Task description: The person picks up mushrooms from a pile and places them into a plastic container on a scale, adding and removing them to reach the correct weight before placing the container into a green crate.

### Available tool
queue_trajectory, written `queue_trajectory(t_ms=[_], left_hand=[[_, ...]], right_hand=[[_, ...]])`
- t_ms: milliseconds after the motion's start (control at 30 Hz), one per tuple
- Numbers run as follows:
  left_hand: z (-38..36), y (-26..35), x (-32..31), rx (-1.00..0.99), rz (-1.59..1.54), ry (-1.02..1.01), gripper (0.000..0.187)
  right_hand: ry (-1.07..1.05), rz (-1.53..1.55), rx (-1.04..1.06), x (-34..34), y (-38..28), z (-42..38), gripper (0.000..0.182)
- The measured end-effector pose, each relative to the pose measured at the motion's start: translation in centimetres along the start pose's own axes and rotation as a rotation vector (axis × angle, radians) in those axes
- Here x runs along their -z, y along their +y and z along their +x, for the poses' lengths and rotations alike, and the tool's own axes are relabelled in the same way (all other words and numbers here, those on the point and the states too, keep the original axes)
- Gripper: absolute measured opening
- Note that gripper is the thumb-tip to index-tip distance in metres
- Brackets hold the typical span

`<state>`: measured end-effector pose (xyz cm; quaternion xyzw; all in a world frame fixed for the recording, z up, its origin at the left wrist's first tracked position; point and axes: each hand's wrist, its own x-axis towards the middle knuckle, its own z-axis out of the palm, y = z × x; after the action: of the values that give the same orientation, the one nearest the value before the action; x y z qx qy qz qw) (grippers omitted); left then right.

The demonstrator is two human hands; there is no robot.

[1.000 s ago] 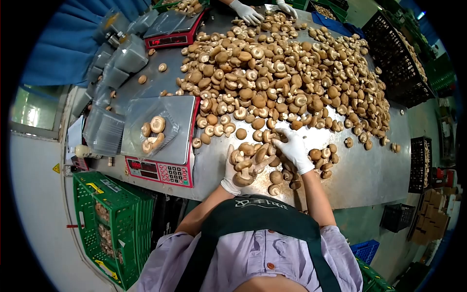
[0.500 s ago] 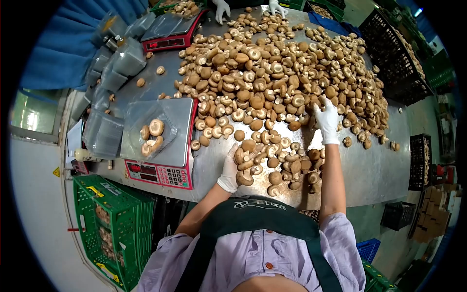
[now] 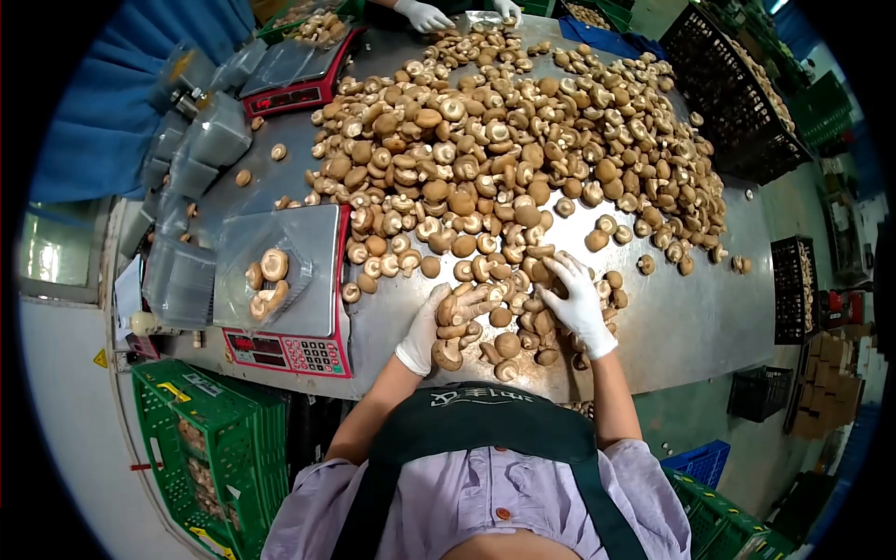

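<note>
A large heap of brown-capped shiitake mushrooms [image 3: 523,140] covers the metal table. Near the table's front edge, my gloved left hand [image 3: 427,327] curls round a few mushrooms [image 3: 455,329], its fingers partly hidden among them. Opposite it, my gloved right hand [image 3: 577,303] has thumb and fingers apart, the fingertips touching mushrooms at the near edge of the heap. Between both hands lies a loose group of mushrooms [image 3: 507,345]. To the left, a red-edged scale [image 3: 317,280] bears a clear plastic tray with several mushrooms [image 3: 274,264] in it.
Stacked clear trays [image 3: 173,280] stand left of the scale. A second scale [image 3: 289,93] sits farther back. Across the table are a co-worker's gloved hands [image 3: 425,16]. Green crates [image 3: 201,383] stand at lower left. A black crate [image 3: 723,103] with mushrooms is at the right edge.
My right hand has come back toward me from the heap, leaving a bare patch of table behind it. My left hand stays by the near mushrooms. The view has shifted slightly.
</note>
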<state>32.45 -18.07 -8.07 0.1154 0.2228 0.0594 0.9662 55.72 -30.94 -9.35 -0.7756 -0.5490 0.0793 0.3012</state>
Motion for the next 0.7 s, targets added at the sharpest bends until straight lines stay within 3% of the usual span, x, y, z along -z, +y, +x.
queue_trajectory(t_ms=[100,233,333,367,400,500,533,600,700], left_hand=[[0.1,-0.3,0.3,0.025,-0.006,0.104,0.059],[0.4,-0.8,1.3,0.058,-0.054,0.121,0.060],[0.6,-1.6,0.5,-0.011,-0.096,0.213,0.064],[0.1,-1.2,-0.6,0.093,-0.183,0.110,0.066],[0.4,-1.4,0.0,0.090,-0.182,0.106,0.066],[0.9,-2.0,1.9,0.128,-0.298,-0.228,0.068],[0.6,-2.0,0.9,0.124,-0.301,-0.229,0.068],[0.3,-2.0,-1.6,0.038,-0.220,0.053,0.069],[0.4,-2.6,-2.2,-0.072,-0.162,0.163,0.067]], right_hand=[[-0.006,0.238,-0.218,1.3,0.4,-1.7,0.045],[0.038,0.140,-0.230,0.8,1.4,-1.2,0.048],[-0.004,-0.130,-0.175,-0.4,1.2,-0.1,0.041],[-0.005,-0.116,-0.190,-0.8,1.5,0.0,0.041],[-0.007,-0.104,-0.202,-1.0,1.7,0.2,0.040],[-0.094,-0.022,-0.258,-0.3,1.6,0.9,0.040],[-0.097,-0.024,-0.255,-0.1,1.3,0.9,0.040],[-0.191,0.137,-0.375,0.7,-0.3,0.9,0.039],[-0.428,0.223,-0.222,3.5,-5.9,1.1,0.044]])
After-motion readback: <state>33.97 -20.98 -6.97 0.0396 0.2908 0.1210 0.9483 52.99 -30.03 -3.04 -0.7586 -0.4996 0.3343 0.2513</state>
